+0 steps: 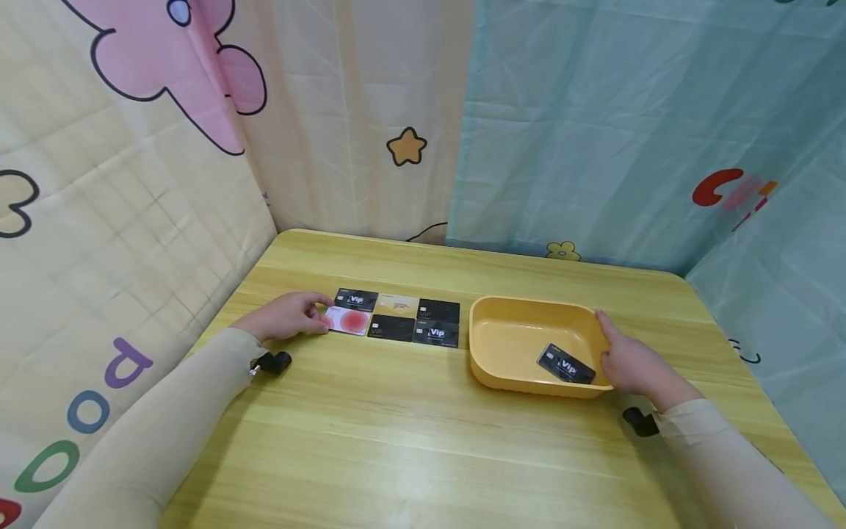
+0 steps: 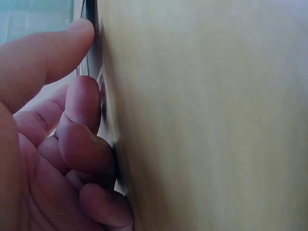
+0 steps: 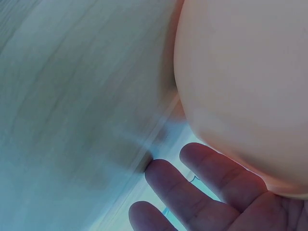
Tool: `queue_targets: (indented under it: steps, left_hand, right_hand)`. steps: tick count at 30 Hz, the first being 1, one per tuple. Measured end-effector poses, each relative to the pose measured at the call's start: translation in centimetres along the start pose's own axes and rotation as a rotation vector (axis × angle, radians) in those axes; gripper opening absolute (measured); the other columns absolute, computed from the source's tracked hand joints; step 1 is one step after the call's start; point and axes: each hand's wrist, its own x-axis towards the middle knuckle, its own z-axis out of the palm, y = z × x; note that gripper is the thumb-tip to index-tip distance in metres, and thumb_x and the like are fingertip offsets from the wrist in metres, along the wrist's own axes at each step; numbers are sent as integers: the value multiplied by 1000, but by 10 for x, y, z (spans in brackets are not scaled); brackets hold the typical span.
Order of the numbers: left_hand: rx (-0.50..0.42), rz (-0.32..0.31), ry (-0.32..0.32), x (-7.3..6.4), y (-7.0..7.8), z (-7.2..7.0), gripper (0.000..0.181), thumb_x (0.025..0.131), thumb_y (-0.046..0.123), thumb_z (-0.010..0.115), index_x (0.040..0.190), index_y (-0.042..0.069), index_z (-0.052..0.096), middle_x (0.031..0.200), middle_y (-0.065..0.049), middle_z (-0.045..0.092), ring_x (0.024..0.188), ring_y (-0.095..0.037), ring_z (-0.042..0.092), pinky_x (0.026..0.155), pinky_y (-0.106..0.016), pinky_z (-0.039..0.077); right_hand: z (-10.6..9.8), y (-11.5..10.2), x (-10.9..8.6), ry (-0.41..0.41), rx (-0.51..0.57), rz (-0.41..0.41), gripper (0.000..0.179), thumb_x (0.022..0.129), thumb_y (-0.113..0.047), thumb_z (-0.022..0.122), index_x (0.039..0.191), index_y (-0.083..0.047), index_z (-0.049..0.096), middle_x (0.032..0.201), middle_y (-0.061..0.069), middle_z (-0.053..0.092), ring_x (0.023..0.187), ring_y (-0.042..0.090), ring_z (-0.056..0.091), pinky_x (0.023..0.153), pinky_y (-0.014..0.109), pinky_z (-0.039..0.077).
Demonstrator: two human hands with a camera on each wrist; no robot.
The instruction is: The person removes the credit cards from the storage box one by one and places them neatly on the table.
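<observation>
Several cards lie flat in two touching rows on the table, in the head view. At their left end my left hand (image 1: 294, 316) touches the pink card with red circles (image 1: 348, 321), thumb and forefinger apart at its left edge. Behind it lies a black Vip card (image 1: 355, 299), then a gold card (image 1: 399, 306) and a dark card (image 1: 439, 310). Beside the pink card are a dark card (image 1: 391, 328) and a black Vip card (image 1: 436, 333). My right hand (image 1: 631, 364) holds the right wall of a yellow plastic bin (image 1: 509, 383). Another black Vip card (image 1: 566, 364) lies inside it.
The wood-grain table (image 1: 390, 433) meets printed curtains (image 1: 350, 132) at its back and sides. A thin black cable (image 1: 426, 231) shows at the back edge. Small black devices (image 1: 273, 362) hang at both wrists, just above the tabletop.
</observation>
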Motion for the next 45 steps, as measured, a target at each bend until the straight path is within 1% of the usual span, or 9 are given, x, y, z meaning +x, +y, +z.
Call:
queue_targets:
  steps: [2,9,15,17,21,27,36,41,45]
  left_hand:
    - [4,6,-1,1,1,0,52,94,27,79,139,7,61,88,-4,62,75,-20,54,69,-33,43]
    - [12,-1,-5,2,1,1,53,94,30,79,139,7,62,86,-3,60,72,-20,53,66,-33,41]
    - [19,0,0,3,2,2,55,94,30,80,140,7,62,84,-2,59,72,-19,53,67,-33,40]
    - [20,2,-1,3,3,3,55,94,30,79,141,7,61,83,-2,58,71,-19,53,68,-33,40]
    - [29,4,-2,4,4,3,55,94,30,79,141,6,61,83,-2,58,72,-19,53,69,-34,41]
    - [21,-5,-1,3,5,3,57,94,27,79,142,4,59,83,-2,59,71,-19,53,68,-33,42]
    - [6,-7,-9,1,6,3,57,95,28,79,144,6,59,83,-2,58,72,-19,52,68,-34,41]
    - [9,-11,-7,1,6,3,52,96,30,78,141,9,63,84,-3,57,76,-19,53,71,-34,41]
    - [20,-4,-5,0,7,3,50,96,31,78,139,8,65,84,-3,57,77,-19,52,72,-34,41]
  right_hand:
    - [0,0,0,-1,-2,1,78,103,-7,38,165,3,-10,92,28,67,58,24,53,58,36,45]
    - [-1,-1,-1,-10,0,8,78,103,-7,37,165,3,-10,82,21,64,57,24,52,58,36,44]
    - [-1,-1,0,-5,-8,-2,78,103,-7,38,165,4,-9,89,26,67,58,24,53,58,36,45]
    - [-2,0,0,0,-17,-3,78,103,-7,38,164,4,-9,87,26,67,59,25,55,59,37,45]
    - [-3,0,0,8,-33,-1,78,103,-6,39,164,5,-7,89,28,67,62,26,56,61,38,47]
    - [-2,-1,0,10,-26,-3,77,103,-6,38,164,6,-7,91,29,67,61,25,56,60,37,46]
    - [0,-1,-1,-5,-1,4,78,103,-8,37,165,3,-8,78,17,63,57,23,51,56,36,43]
    - [1,0,-1,1,-1,-3,78,103,-8,38,165,3,-8,80,18,65,55,22,49,56,35,43]
    - [1,-1,-1,5,3,-9,78,103,-8,37,165,3,-8,74,15,61,54,21,47,55,35,42]
